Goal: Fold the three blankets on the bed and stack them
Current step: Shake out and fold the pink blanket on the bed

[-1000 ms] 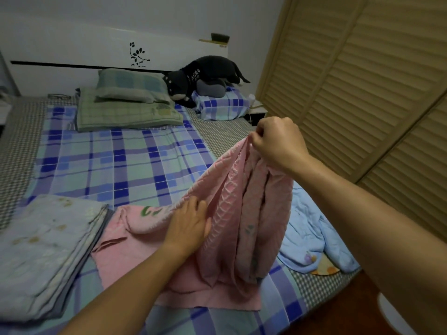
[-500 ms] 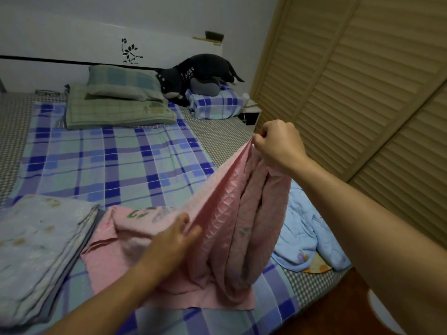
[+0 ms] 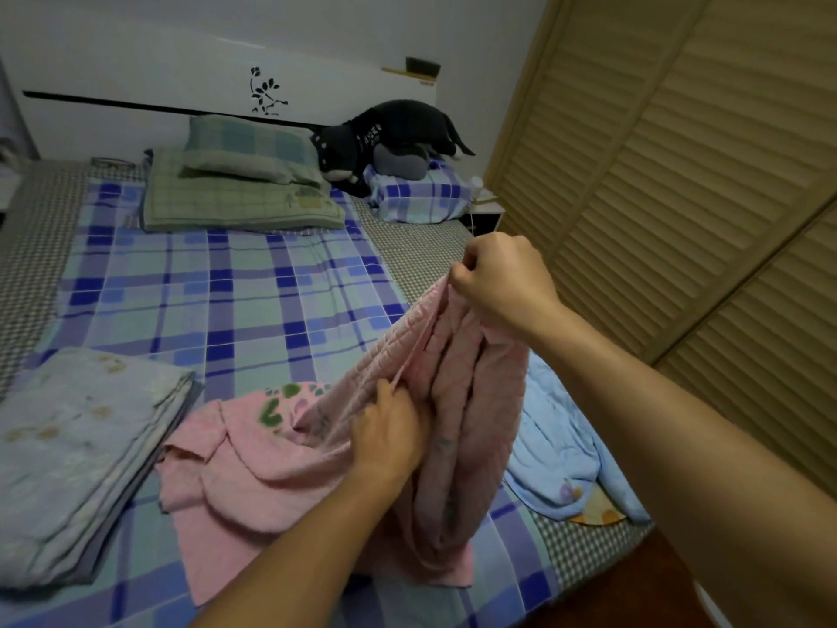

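While lifted at centre-right of the head view, pink blanket (image 3: 453, 401) bunched: right hand (image 3: 502, 283) fisted tight on its top edge, left hand (image 3: 389, 432) pinching lower down. Best to slide along that edge, find the corner, pull taut.

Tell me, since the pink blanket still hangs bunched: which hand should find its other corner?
Probably the left hand: it pinches the pink blanket low along its edge, while the right hand holds the raised corner.
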Demonstrator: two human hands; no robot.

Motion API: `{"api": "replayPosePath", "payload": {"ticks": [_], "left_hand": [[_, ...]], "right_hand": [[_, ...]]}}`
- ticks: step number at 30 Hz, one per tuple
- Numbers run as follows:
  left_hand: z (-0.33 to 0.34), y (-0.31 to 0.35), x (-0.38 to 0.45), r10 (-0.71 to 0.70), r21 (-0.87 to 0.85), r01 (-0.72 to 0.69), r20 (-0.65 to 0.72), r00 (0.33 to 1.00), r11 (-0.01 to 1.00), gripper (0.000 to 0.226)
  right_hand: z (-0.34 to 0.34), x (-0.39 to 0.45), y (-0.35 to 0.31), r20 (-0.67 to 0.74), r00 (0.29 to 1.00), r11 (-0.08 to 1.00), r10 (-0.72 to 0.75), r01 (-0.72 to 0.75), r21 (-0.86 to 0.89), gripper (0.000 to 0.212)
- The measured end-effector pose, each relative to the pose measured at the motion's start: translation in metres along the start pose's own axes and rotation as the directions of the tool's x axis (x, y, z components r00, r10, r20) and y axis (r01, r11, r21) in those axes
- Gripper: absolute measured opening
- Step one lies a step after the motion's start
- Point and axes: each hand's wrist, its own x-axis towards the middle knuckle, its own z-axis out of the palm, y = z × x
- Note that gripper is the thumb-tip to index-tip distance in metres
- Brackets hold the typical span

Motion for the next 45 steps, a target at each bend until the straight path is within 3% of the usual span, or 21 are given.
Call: {"api": "replayPosePath", "payload": {"ticks": [2,6,11,15,18,21,24,27,33,38,41,45], "left_hand": [[0.001,-0.005,0.007,-0.034,0.010,0.034,-0.015,0.999,0.999,0.038],[0.004,-0.015,0.006,0.064,-0.010,-0.065,-0.074,0.995,0.998,0.021],[0.011,-0.050,-0.010,-0.036,-0.122,0.029,-0.063,0.997,0.992,0.023],[-0.038,-0.067,-0.012,0.198,-0.281,-0.229,-0.134,0.971,0.932,0.013],[-0.104,-0.066,-0.012,0.391,-0.255,-0.371,0.030,0.920,0.893,0.022],[-0.123,-0.065,-0.011,0.281,-0.107,-0.282,-0.024,0.959,0.953,0.027],[-0.105,-0.062,-0.035,0.146,-0.081,-0.168,-0.226,0.963,0.983,0.018],[-0.084,-0.065,-0.056,0.058,-0.137,-0.112,-0.347,0.936,0.984,0.014],[-0.086,-0.071,-0.072,-0.033,-0.332,-0.107,-0.388,0.921,0.937,0.011],[-0.089,-0.069,-0.075,-0.320,-0.560,0.102,-0.305,0.897,0.822,0.025],[-0.101,-0.067,-0.072,-0.351,-0.657,0.107,-0.252,0.902,0.746,0.024],[-0.105,-0.093,-0.055,-0.347,-0.734,0.309,0.107,0.932,0.604,0.019]], "right_hand": [[-0.005,0.000,0.003,-0.018,1.000,1.000,-0.003,0.003,-0.002,0.026],[-0.018,0.009,0.013,-0.103,0.994,1.000,0.027,-0.027,0.001,0.026],[-0.032,0.031,0.033,-0.253,0.960,0.993,0.116,-0.115,0.017,0.023],[-0.035,0.049,0.051,-0.319,0.938,0.987,0.137,-0.157,-0.037,0.025],[-0.033,0.066,0.061,-0.361,0.918,0.982,0.165,-0.187,-0.027,0.030],[-0.025,0.071,0.057,-0.376,0.901,0.976,0.217,-0.213,0.052,0.030],[-0.009,0.068,0.058,-0.326,0.911,0.968,0.251,-0.234,0.091,0.029],[0.011,0.064,0.060,-0.293,0.918,0.963,0.268,-0.252,0.092,0.032],[0.035,0.059,0.061,-0.252,0.913,0.947,0.320,-0.301,0.114,0.033],[0.041,0.054,0.061,-0.255,0.913,0.947,0.320,-0.300,0.114,0.031],[0.042,0.051,0.063,-0.260,0.905,0.941,0.337,-0.314,0.127,0.030],[0.046,0.044,0.069,-0.261,0.921,0.947,0.289,-0.234,0.221,0.025]]}}
